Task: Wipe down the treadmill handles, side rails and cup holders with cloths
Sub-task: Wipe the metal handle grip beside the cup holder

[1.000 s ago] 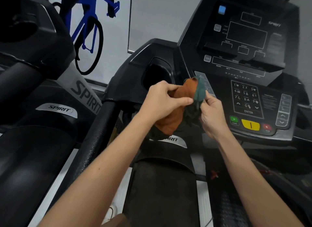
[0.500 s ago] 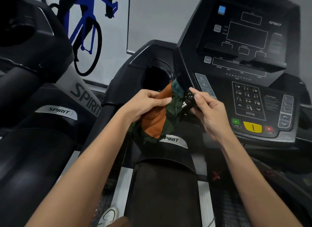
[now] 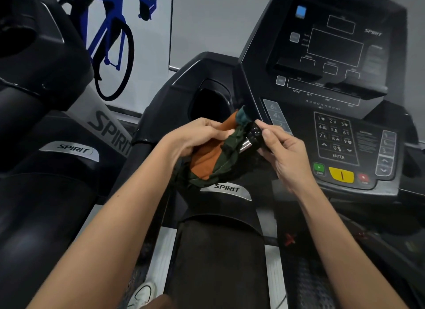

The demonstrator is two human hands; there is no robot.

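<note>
An orange and dark green cloth (image 3: 207,161) is bunched in my left hand (image 3: 195,136), just below the treadmill's left cup holder (image 3: 209,104). A short black handle with a silver band (image 3: 249,139) sticks out beside the console, and the cloth's green edge lies against it. My right hand (image 3: 282,152) pinches that handle, thumb on top and fingers underneath. The dark left handrail (image 3: 147,161) runs down under my left forearm and is mostly hidden.
The console (image 3: 333,134) with keypad, green start, yellow and red buttons sits right of my hands. A black motor cover (image 3: 220,251) lies below. A second treadmill (image 3: 34,56) stands close on the left. A white shoe (image 3: 142,292) shows at the bottom.
Both hands have come down from the console's left edge. My right hand let go of the cloth and took hold of the black handle; my left hand keeps the cloth against it.
</note>
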